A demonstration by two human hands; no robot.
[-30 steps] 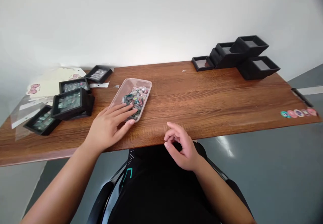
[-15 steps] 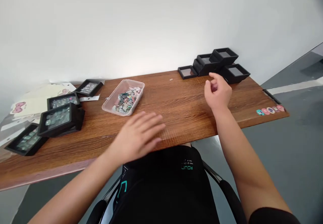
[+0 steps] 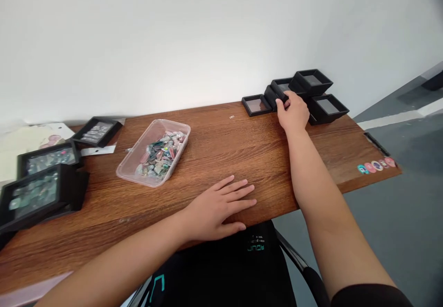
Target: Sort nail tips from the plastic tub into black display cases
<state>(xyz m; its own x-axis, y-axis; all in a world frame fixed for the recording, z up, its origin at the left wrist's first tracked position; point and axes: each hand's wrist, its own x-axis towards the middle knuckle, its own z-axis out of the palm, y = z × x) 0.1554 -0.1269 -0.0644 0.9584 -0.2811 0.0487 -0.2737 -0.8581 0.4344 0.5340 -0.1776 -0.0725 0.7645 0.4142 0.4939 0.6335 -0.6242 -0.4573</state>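
My left hand (image 3: 221,209) lies flat near the front edge of the wooden table, fingers spread, holding nothing. At the back right, my right hand (image 3: 293,113) is at the front of a stack of black frame boxes, its thumb and fingers curled round the near edge of a black box (image 3: 277,85). The fingertips are partly hidden, and the box still rests in the stack. Beside it are a low black frame (image 3: 256,105) and more black boxes with clear windows (image 3: 313,81). A clear plastic tub (image 3: 133,164) of small wrapped pieces (image 3: 161,154) stands left of centre.
At the left lie several black frames (image 3: 58,187) filled with shiny pieces, near pale printed sheets (image 3: 34,134). Round stickers (image 3: 376,165) mark the table's right front corner. A white wall (image 3: 207,39) rises behind the wooden table (image 3: 221,141).
My right hand has moved back to the black boxes and closed at one's edge. My left hand has moved right and come to rest on the table. The view has shifted right.
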